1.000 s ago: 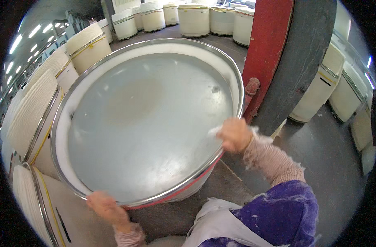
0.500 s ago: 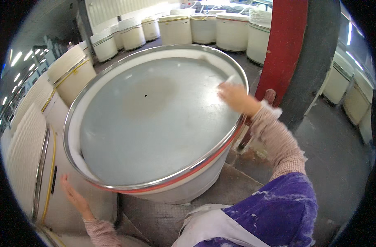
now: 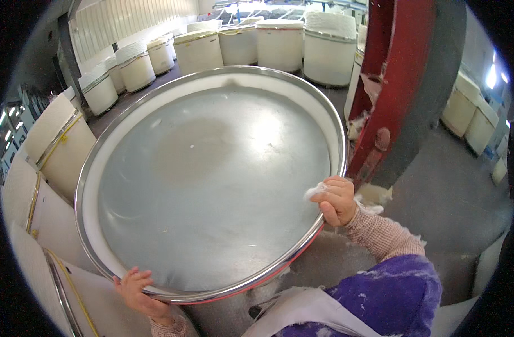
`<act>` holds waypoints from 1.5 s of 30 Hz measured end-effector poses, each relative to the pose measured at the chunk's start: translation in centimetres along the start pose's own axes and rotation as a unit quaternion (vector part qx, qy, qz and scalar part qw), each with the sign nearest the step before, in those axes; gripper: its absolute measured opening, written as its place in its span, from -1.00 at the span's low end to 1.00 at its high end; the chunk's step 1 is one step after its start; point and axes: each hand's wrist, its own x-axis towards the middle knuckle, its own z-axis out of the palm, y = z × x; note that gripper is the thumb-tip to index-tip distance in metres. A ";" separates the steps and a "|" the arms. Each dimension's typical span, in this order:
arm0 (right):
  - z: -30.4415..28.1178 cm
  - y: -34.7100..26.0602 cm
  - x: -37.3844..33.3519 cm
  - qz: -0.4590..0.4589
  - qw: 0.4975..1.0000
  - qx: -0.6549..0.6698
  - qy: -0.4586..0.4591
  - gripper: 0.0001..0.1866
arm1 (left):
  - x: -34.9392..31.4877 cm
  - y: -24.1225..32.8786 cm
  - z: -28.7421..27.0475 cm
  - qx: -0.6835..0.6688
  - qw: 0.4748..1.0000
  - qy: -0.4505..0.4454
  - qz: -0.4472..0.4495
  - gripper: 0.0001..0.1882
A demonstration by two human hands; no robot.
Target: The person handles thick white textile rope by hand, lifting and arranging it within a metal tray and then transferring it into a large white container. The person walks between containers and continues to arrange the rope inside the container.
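A large round sliver can [image 3: 90,191] stands before me, white-walled with a shiny metal rim and a red band below it. Inside, a flat grey disc [image 3: 212,185] lies a little below the rim. At the near right, my right hand [image 3: 336,203] is closed around a tuft of white fibre [image 3: 316,192] and rests on the rim. My left hand [image 3: 140,293] is at the near left edge, its fingers curled over the rim and its palm against the outside. Loose fluff clings to my right cuff. The can's lower part is mostly hidden.
Several cans heaped with white fibre [image 3: 330,56] line the back, and more cans [image 3: 66,140] crowd the left side. A red and dark grey pillar [image 3: 389,106] rises close by on the right. Farther right, more cans [image 3: 462,106] stand on the dark floor [image 3: 436,191].
My right hand has come nearer along the right side to the rim, still with white fibre. My left hand has moved from beside the can onto its rim. The view has shifted.
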 end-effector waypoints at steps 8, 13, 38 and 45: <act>17.5 16.9 10.2 -0.047 0.996 -0.038 0.068 -0.77 | 12.0 -11.4 14.2 -0.043 0.999 -0.010 0.009 -0.61; 30.3 29.0 18.7 -0.034 0.994 -0.092 0.050 -0.81 | 21.8 -21.5 25.8 0.054 0.998 -0.014 0.009 -0.51; 87.2 76.7 62.5 0.260 0.937 0.060 -0.224 -0.41 | 64.8 -66.1 77.2 0.330 0.925 -0.181 -0.060 -0.32; 101.2 90.3 71.3 0.245 0.929 0.095 -0.261 -0.39 | 72.0 -74.9 90.3 0.203 0.948 -0.127 -0.207 -0.31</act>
